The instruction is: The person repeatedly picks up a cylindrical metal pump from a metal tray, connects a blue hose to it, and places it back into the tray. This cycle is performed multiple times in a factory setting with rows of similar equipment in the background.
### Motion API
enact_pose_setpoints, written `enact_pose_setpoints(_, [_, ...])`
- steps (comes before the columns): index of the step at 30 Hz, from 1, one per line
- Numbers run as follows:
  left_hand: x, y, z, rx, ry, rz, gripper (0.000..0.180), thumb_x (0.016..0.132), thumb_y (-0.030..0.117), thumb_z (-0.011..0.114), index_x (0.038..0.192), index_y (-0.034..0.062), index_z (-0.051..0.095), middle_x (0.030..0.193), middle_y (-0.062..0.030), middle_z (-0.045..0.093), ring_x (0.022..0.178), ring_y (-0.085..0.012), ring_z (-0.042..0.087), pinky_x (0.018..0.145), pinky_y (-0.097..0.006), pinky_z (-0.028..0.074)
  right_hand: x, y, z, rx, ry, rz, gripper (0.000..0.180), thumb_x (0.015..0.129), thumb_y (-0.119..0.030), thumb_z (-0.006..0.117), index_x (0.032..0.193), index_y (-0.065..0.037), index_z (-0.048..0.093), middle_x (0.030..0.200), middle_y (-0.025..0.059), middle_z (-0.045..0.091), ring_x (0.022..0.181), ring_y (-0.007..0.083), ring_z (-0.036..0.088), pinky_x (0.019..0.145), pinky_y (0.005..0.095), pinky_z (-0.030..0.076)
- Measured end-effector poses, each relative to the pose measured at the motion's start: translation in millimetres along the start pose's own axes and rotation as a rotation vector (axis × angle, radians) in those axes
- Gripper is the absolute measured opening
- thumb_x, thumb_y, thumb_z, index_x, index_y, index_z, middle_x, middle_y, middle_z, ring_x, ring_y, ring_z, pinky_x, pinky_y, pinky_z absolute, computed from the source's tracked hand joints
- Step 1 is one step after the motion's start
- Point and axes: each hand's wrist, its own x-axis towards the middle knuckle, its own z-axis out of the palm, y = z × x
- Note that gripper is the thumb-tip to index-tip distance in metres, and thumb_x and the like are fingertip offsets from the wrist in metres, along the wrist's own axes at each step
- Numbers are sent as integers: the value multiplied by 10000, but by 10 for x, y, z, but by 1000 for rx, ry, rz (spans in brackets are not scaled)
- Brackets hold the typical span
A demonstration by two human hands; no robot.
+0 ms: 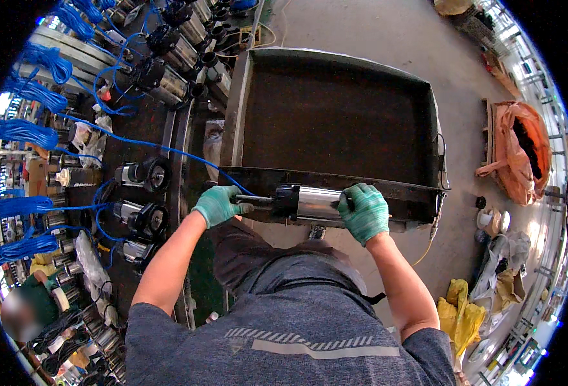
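Observation:
A pump motor with a shiny steel cylinder and a black end lies sideways along the near edge of a dark metal tank. My left hand, in a green glove, is closed around the thin metal rod at the motor's left end. At the other end my right hand, also green-gloved, grips the cylinder from above. A blue cable runs from the left side to the motor's black end. The undersides of both grips are hidden.
At left stand several similar motors and bundled blue cables. Another person is at the lower left. An orange sack, a white spool and yellow bags lie on the floor at right.

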Motion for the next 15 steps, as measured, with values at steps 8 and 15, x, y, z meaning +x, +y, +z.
enact_pose_setpoints(8, [14,-125,57,-875,-164,-295,255,948,178,713,1153,45,643,842,-39,648,728,-153,623,672,-290,524,-5,25,-1,32,-20,30,106,833,-176,727,879,-84,701,873,122,674,837,364,641,757,482,525])
enact_pose_setpoints(15, [16,-202,255,-395,87,-7,300,894,36,741,1167,5,620,910,-66,670,885,-199,632,869,-337,540,-3,10,4,28,-11,16,90,836,-171,722,872,-91,702,866,123,672,835,357,639,760,483,520])
